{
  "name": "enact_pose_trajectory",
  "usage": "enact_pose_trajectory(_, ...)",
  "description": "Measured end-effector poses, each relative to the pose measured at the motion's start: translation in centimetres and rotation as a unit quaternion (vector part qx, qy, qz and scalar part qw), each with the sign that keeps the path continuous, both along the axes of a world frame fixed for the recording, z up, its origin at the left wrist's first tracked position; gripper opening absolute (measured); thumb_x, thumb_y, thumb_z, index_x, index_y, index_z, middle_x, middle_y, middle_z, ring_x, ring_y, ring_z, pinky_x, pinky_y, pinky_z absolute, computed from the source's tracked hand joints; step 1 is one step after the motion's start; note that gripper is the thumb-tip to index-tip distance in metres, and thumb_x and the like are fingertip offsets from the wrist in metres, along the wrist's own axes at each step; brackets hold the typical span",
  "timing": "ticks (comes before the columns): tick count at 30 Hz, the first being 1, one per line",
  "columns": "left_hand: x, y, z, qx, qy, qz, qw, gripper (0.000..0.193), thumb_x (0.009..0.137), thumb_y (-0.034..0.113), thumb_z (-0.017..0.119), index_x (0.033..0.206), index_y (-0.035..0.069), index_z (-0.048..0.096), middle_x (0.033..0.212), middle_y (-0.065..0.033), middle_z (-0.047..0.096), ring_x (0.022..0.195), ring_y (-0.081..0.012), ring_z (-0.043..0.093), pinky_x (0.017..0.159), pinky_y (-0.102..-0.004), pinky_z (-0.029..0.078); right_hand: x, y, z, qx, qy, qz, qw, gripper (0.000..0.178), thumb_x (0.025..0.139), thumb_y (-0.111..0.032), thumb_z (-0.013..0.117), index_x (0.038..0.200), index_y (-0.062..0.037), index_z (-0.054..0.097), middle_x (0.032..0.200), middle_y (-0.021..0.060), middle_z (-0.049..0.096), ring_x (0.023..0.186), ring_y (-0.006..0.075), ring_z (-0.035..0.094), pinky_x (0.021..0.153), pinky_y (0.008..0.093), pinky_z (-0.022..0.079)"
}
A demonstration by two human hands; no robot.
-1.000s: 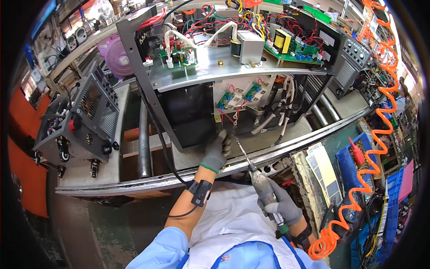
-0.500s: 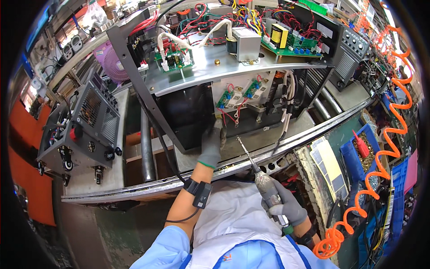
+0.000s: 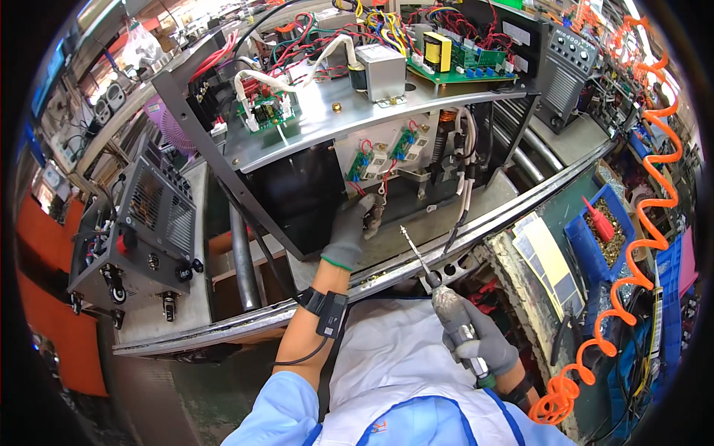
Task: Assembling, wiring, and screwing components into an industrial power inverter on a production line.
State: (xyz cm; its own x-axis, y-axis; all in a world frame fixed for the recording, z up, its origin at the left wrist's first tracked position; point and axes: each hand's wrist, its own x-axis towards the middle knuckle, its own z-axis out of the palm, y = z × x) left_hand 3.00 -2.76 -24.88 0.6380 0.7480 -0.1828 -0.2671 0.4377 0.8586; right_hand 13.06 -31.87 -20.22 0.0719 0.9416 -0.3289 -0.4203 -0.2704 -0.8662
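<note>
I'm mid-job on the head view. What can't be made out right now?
- Head view: whether the left hand holds anything; its own gloved fingers hide the spot.
- Head view: whether anything sits on the tip of the driver; too small.
- Head view: part of the driver's grip; the right hand covers it.
- Head view: exact kind of small pieces in the blue bin; too small.

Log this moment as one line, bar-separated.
left hand: at red wires in metal cabinet, grip unclear | right hand: holding power screwdriver, bit apart from wires | red bottle: in blue bin at right
</note>
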Motion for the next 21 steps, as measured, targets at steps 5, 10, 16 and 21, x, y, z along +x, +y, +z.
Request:
enact_pose_trajectory(5,-0.5,-0.1,-0.4,-0.003,-0.033,-0.023,0.999,0.017,0.088,0.018,0.052,0.093,0.002,0.058,0.069,-0.0032,0.056,0.049,-0.0081,0.045,0.037,-0.0208,0.027,0.0,1.1,-0.3,0.018,-0.017,0.014,1.000,0.087,0.056,-0.007,0.066,0.135,-0.0038,0.029,0.080,0.0052,0.051,0.065,0.0111,0.051,0.056,0.0244,0.044)
enact_pose_trajectory(10,-0.8,-0.2,-1.0,0.033,0.003,0.012,0.999,0.018,0.086,0.016,0.057,0.096,0.001,0.060,0.071,-0.0023,0.057,0.051,-0.0072,0.046,0.039,-0.0201,0.028,0.3,2.1,-1.3,0.038,-0.051,0.025,0.998,0.088,0.059,-0.009,0.067,0.137,-0.0027,0.026,0.083,0.0047,0.052,0.068,0.0120,0.052,0.060,0.0253,0.045)
enact_pose_trajectory(16,-0.4,0.1,-0.8,0.070,0.063,0.030,0.995,0.020,0.084,0.019,0.062,0.094,0.002,0.062,0.068,0.0002,0.056,0.047,-0.0047,0.043,0.038,-0.0198,0.027,0.0,2.9,-2.0,0.040,-0.090,0.008,0.995,0.085,0.057,-0.009,0.067,0.133,-0.0017,0.030,0.078,0.0044,0.050,0.064,0.0110,0.050,0.056,0.0247,0.044)
enact_pose_trajectory(21,0.2,0.2,-0.9,0.043,0.048,0.031,0.997,0.018,0.084,0.020,0.062,0.091,0.003,0.062,0.065,0.0001,0.055,0.045,-0.0052,0.043,0.037,-0.0200,0.027,0.4,3.1,-2.8,0.022,-0.162,0.025,0.986,0.087,0.061,-0.016,0.069,0.137,-0.0030,0.028,0.086,0.0052,0.057,0.075,0.0145,0.057,0.068,0.0279,0.047)
